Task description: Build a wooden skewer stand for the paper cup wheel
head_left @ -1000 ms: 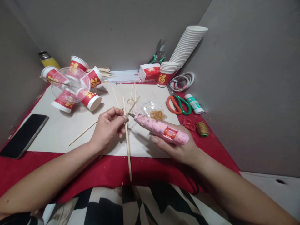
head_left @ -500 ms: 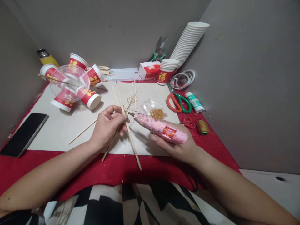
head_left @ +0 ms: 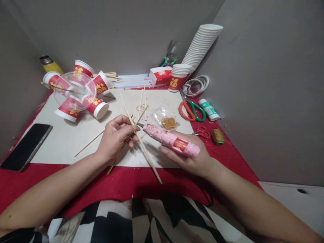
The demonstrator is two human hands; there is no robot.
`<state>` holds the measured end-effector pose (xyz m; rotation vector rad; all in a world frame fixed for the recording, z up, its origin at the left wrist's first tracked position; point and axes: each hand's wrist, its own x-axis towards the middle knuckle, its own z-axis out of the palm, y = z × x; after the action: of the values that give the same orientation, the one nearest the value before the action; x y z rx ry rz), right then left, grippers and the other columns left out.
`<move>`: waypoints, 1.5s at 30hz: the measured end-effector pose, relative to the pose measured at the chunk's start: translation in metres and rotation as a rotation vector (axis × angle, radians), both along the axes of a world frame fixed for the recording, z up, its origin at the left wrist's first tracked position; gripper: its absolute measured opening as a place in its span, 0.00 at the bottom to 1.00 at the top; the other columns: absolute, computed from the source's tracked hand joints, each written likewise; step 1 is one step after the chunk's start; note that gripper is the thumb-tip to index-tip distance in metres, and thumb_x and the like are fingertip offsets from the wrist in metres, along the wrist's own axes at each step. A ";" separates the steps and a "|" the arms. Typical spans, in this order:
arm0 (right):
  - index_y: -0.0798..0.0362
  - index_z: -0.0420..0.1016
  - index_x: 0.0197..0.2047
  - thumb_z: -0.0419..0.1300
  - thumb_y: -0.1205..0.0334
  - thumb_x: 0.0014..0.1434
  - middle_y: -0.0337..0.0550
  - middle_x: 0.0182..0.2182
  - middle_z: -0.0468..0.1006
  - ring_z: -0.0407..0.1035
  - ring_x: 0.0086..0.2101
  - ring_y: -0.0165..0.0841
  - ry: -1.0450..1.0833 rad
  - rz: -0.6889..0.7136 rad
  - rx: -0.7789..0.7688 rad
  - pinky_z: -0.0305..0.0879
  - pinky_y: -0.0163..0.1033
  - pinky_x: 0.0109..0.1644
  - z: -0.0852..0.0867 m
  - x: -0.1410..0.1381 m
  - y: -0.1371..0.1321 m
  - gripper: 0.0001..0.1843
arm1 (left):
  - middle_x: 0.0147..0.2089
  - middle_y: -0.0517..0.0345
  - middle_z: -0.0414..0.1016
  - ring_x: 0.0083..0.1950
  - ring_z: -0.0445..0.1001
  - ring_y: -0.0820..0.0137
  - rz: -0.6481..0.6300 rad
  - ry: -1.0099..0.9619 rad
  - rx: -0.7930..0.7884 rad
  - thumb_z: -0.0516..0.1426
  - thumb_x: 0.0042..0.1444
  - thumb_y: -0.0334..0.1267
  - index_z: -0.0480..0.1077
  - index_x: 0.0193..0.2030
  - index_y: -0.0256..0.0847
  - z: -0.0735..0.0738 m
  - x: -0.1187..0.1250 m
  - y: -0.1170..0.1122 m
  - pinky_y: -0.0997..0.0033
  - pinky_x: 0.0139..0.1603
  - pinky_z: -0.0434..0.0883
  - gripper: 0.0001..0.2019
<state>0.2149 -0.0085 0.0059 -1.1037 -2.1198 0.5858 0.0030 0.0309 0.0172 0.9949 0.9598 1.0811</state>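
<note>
My left hand [head_left: 115, 136] pinches two thin wooden sticks [head_left: 148, 157] where they cross, above a white board [head_left: 63, 141]. One stick slants down to the right over the red cloth. My right hand [head_left: 194, 162] grips a pink glue gun [head_left: 172, 140], whose metal tip touches the sticks at the crossing beside my left fingers. More loose sticks [head_left: 144, 98] lie on the board behind them, with a rubber band.
A cluster of red paper cups under a clear lid [head_left: 74, 92] sits far left. A phone [head_left: 25, 145] lies at the left edge. A tall cup stack [head_left: 199, 47], scissors [head_left: 191, 111], a glue tube [head_left: 209, 109], a bag of rubber bands [head_left: 168, 122] and a small roll [head_left: 217, 136] are at right.
The stick in my left hand has swung from nearly vertical to a slant with its lower end to the right. The glue gun has stayed at the crossing.
</note>
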 end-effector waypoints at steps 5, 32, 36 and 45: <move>0.50 0.76 0.51 0.59 0.56 0.63 0.47 0.38 0.81 0.77 0.42 0.39 0.010 0.003 0.029 0.73 0.40 0.46 -0.009 0.001 0.000 0.15 | 0.19 0.65 0.68 0.21 0.71 0.75 0.015 -0.003 -0.002 0.62 0.45 0.30 0.69 0.29 0.36 0.000 -0.001 0.000 0.81 0.15 0.66 0.05; 0.53 0.74 0.50 0.58 0.49 0.62 0.51 0.43 0.81 0.76 0.37 0.40 -0.405 -0.067 0.030 0.70 0.42 0.38 0.032 0.038 0.004 0.20 | 0.27 0.62 0.69 0.21 0.68 0.78 0.173 -0.121 0.038 0.62 0.42 0.30 0.66 0.28 0.35 0.026 -0.016 0.007 0.82 0.14 0.61 0.08; 0.54 0.74 0.44 0.60 0.52 0.61 0.44 0.32 0.80 0.73 0.27 0.30 -0.086 0.012 -0.169 0.68 0.34 0.31 0.042 -0.016 0.001 0.14 | 0.27 0.62 0.70 0.21 0.68 0.78 0.137 -0.137 0.018 0.62 0.42 0.30 0.65 0.28 0.37 0.022 -0.012 0.003 0.82 0.14 0.62 0.09; 0.52 0.67 0.30 0.57 0.62 0.61 0.33 0.19 0.67 0.61 0.20 0.25 0.067 0.020 -0.202 0.58 0.32 0.25 0.023 -0.055 0.021 0.08 | 0.23 0.65 0.66 0.23 0.69 0.77 0.068 -0.147 -0.005 0.63 0.46 0.32 0.65 0.27 0.37 0.018 -0.012 0.001 0.82 0.18 0.64 0.09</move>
<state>0.1595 0.0128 0.0285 -1.1557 -2.0502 0.8501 -0.0087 0.0324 0.0348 0.8714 0.8817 1.1909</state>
